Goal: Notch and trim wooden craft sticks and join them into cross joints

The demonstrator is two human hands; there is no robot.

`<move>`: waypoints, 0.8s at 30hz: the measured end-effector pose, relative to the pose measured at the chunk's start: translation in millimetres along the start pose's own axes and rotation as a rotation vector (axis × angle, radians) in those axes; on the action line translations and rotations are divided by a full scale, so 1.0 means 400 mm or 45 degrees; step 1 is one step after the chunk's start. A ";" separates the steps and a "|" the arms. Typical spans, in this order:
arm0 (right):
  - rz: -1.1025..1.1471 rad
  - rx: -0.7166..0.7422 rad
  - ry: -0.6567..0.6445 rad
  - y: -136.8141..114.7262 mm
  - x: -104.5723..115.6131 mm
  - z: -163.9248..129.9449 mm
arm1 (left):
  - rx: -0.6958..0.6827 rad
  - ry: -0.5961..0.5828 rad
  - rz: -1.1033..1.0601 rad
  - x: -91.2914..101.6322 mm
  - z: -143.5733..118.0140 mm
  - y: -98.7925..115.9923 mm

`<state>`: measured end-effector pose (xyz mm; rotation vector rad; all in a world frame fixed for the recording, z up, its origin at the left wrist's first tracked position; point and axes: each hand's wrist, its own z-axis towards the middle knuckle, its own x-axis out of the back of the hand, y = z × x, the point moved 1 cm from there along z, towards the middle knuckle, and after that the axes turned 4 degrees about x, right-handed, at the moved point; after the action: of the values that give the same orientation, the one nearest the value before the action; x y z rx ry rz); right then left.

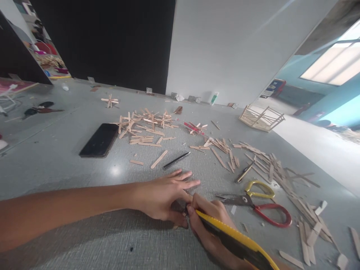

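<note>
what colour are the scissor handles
One handle is yellow, the other red, on the scissors lying right of the right hand. The head view shows it.

Right hand gripping yellow-and-black utility knife beside flat left hand on grey worktop, near red-and-yellow-handled scissors and scattered wooden sticks.

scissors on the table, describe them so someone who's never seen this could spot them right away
On the grey table, look just right of the right hand, which grips a yellow utility knife. The scissors lie flat there, blades pointing toward the hand, beside the scattered wooden sticks. Their mismatched handles, one yellow loop and one red, set them apart.
</note>
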<state>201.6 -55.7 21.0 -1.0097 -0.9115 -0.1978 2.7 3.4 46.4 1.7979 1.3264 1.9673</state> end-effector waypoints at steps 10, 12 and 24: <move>0.034 -0.020 -0.046 0.006 0.000 -0.006 | -0.005 0.000 0.007 -0.001 0.001 -0.006; 0.056 -0.056 -0.030 0.007 0.001 -0.010 | -0.008 -0.003 -0.005 -0.003 -0.001 -0.007; 0.044 -0.155 0.000 0.002 0.000 -0.002 | 0.024 -0.011 -0.028 -0.002 -0.001 -0.007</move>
<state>202.5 -56.0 20.5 -1.1369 -0.8897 -0.2264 1.4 4.4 43.7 1.7904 1.3609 1.9400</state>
